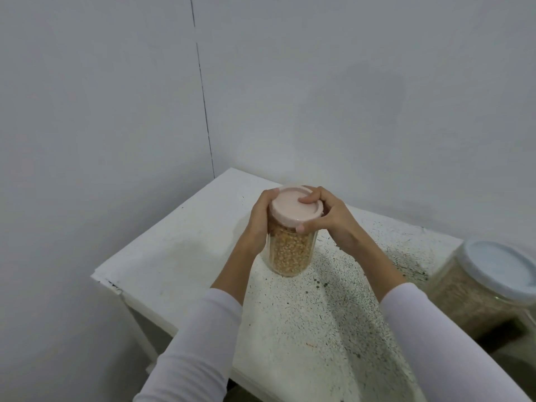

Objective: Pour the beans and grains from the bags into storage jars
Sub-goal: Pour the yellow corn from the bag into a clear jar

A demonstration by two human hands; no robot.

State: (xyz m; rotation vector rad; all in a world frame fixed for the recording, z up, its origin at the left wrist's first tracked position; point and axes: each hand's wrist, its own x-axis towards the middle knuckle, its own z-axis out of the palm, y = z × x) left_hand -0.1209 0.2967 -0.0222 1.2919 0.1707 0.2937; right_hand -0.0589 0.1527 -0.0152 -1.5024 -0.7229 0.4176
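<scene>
A clear ribbed jar (291, 250) full of yellow corn kernels stands upright on the white speckled table (179, 245). A pale pink lid (294, 209) sits on its mouth. My left hand (259, 220) grips the jar's upper side, just under the lid. My right hand (327, 217) is curled over the lid's right edge, with its fingers on top and its thumb below the rim. No bags are in view.
A second clear jar (475, 288) with a light blue lid and brownish grain inside stands at the table's right edge. White walls meet in a corner just behind the table. The table's left edge drops off near the left wall.
</scene>
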